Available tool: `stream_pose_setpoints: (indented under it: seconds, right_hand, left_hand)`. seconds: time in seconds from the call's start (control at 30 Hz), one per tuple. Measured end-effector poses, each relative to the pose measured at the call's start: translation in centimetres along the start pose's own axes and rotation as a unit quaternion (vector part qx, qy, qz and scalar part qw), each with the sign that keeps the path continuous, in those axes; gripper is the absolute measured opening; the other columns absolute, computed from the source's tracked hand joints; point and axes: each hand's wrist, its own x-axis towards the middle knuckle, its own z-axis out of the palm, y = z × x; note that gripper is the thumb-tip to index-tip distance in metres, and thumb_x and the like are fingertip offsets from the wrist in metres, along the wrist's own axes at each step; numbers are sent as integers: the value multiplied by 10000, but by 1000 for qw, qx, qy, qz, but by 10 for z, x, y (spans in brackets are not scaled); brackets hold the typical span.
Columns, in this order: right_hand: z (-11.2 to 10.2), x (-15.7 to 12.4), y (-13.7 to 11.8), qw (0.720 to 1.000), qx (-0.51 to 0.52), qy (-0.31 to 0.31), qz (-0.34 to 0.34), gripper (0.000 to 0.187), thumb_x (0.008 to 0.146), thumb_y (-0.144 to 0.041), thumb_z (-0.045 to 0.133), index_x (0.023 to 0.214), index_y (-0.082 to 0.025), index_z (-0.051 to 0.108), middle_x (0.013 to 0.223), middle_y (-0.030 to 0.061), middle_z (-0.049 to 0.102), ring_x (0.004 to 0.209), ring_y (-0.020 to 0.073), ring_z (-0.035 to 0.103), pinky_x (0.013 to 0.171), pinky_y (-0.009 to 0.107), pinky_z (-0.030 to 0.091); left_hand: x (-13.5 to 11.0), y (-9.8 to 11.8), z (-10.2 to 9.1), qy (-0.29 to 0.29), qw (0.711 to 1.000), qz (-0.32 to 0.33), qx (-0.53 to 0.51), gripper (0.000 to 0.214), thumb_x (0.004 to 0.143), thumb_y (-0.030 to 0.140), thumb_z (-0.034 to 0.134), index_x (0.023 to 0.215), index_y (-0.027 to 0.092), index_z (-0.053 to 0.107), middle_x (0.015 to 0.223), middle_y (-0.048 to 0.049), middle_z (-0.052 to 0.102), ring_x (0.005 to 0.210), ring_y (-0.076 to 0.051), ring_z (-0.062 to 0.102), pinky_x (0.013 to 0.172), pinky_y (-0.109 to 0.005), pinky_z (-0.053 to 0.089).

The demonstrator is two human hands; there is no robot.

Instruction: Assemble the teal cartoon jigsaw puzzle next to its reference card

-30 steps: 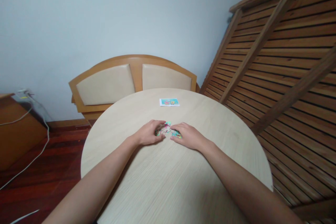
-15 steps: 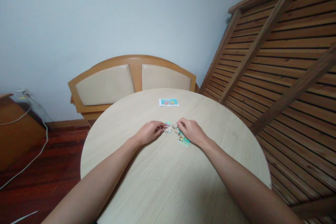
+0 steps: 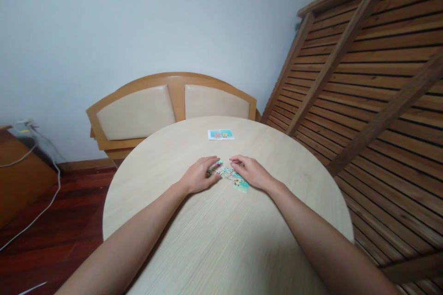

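Small jigsaw puzzle pieces [image 3: 227, 174] lie in a loose heap on the round table, some showing pale backs and others coloured faces. My left hand [image 3: 200, 175] is at the heap's left edge, thumb and fingers spread apart around some pieces. From the right, my right hand [image 3: 252, 170] reaches over the other side, its fingers stretched out and parted. A joined teal and yellow patch of puzzle [image 3: 241, 185] lies just below my right hand, partly covered by it. Beyond both hands rests a flat picture card [image 3: 220, 134] with a pink and a yellow cartoon figure.
The round wooden table [image 3: 221, 239] stands before a headboard [image 3: 138, 113] with cream panels at the wall. A large slatted wooden frame [image 3: 367, 92] leans on the right. White cables [image 3: 57, 184] hang and trail over the dark red floor at left.
Both hands have opened from closed fingers, and the left hand's thumb and fingers now spread around pieces. The pieces between the hands lie closer together. The view has shifted slightly.
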Motion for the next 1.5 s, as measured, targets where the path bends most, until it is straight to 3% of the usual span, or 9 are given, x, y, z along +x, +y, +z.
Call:
stream_pose_setpoints:
  seconds: [0.17,0.37,0.53,0.7,0.93,1.03,1.13,1.3,1.5]
  right_hand:
    - [0,-2,-2,992,-63,-79,-75,341,845,-372,694,1132,-189,701,1149,104,696,1094,252,611,985,386,446]
    - [-1,1,-7,994,-48,-83,-57,181,894,-288,628,999,-196,743,964,57,741,894,194,659,832,299,471]
    - [6,3,-6,996,84,-42,-5,217,873,-269,639,1054,-177,719,972,64,748,885,188,685,829,310,514]
    - [12,5,-6,961,270,-26,55,326,838,-257,638,1147,-152,649,1122,123,710,1022,206,685,845,335,565]
    - [14,9,-9,949,295,2,114,311,784,-353,721,1011,-144,680,971,94,724,844,181,695,724,304,581]
    - [9,7,-9,962,253,-13,105,339,856,-433,648,1026,-142,693,985,99,725,855,190,690,745,329,579]
    - [-6,-1,-8,983,155,-90,30,435,881,-473,619,1191,-172,673,1222,114,676,1125,229,632,1006,405,494]
    - [-28,-17,-7,979,-62,-191,35,1010,535,-618,851,1382,-149,563,1441,183,495,1353,368,421,1152,508,323]
    - [-23,-16,-23,974,-110,-198,-14,747,692,-538,784,1312,-156,614,1314,149,585,1229,321,503,1072,427,386]
  left_hand:
    - [3,3,14,-34,999,42,-2,392,906,352,603,1268,202,598,1293,-105,626,1203,-244,569,1063,-392,441]
    - [6,12,10,-44,998,38,-6,224,946,310,548,1122,218,652,1048,-67,686,1005,-208,617,902,-324,490]
    - [8,15,9,-22,1000,4,14,194,964,267,482,1022,219,661,1013,-57,679,934,-188,637,825,-290,495]
    - [8,12,12,52,997,-57,-28,197,965,279,456,994,197,633,950,-57,681,855,-178,641,769,-281,498]
    - [8,14,10,88,988,-109,-70,173,966,335,476,967,203,588,877,-31,689,784,-173,633,717,-281,480]
    - [8,14,9,87,988,-112,-56,176,966,352,478,960,206,577,872,-31,691,791,-179,639,725,-287,480]
    - [6,12,6,67,991,-108,-31,205,963,368,475,1019,208,591,953,-53,705,869,-202,658,790,-321,500]
    - [2,9,6,0,999,-47,1,605,873,468,618,1374,159,478,1385,-154,563,1269,-297,542,1081,-431,423]
    - [1,6,13,-65,997,6,-33,591,874,439,631,1374,154,495,1379,-149,564,1275,-285,530,1102,-427,414]
